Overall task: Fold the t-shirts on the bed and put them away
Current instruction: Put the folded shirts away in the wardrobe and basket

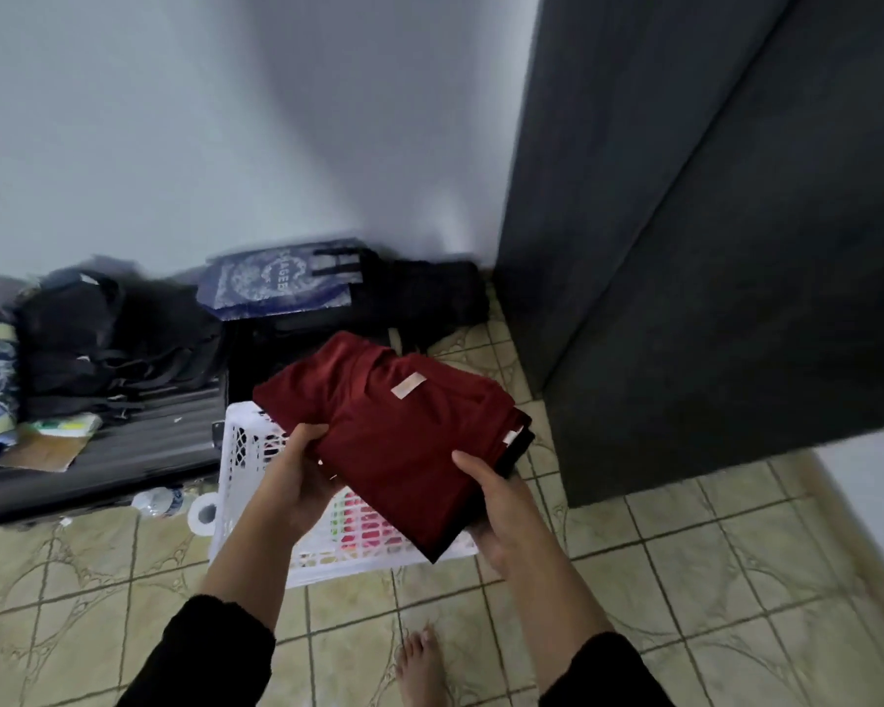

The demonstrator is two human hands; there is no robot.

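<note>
A stack of folded t-shirts (399, 431), dark red on top with a black one beneath, is held in front of me above a white plastic laundry basket (236, 441). My left hand (297, 477) grips the stack's left edge, thumb on top. My right hand (501, 512) holds its near right edge, thumb on top and fingers underneath. A pale label shows at the red shirt's collar. The bed is out of view.
A dark wardrobe (710, 247) stands at the right, its door closed. Black bags (108, 344), a blue patterned bag (276, 283) and a dark suitcase (123, 451) crowd the floor by the wall. A water bottle (157, 501) and a tissue roll (204, 512) lie beside the basket. My bare foot (422, 665) is on the tiles.
</note>
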